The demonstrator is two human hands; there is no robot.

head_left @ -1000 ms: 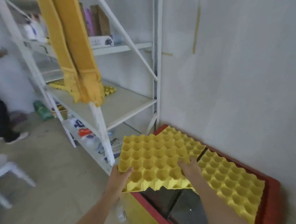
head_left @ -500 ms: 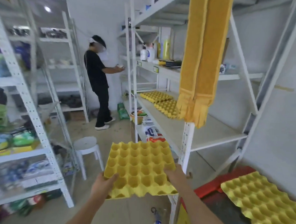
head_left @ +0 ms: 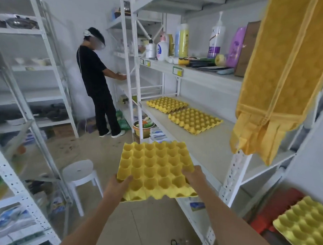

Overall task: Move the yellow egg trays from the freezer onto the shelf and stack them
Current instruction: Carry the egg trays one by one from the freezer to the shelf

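Observation:
I hold a yellow egg tray (head_left: 155, 166) flat in front of me, over the floor beside the shelf's front edge. My left hand (head_left: 116, 186) grips its near left corner and my right hand (head_left: 195, 175) grips its right edge. On the white shelf (head_left: 207, 146) lie two more yellow egg trays, one nearer (head_left: 194, 119) and one farther back (head_left: 166, 103), side by side and slightly overlapping. Another yellow tray (head_left: 305, 226) rests on the red-rimmed freezer (head_left: 275, 208) at the lower right.
A yellow cloth (head_left: 279, 78) hangs from the shelf frame on the right, over the shelf's near end. A person in black (head_left: 98, 83) stands at the far shelves. A white stool (head_left: 78, 171) sits on the floor to my left. Bottles line the upper shelf.
I lifted the tray off the freezer and turned left toward the shelf. The tray now sits closer to the shelf's front edge, still gripped by both hands.

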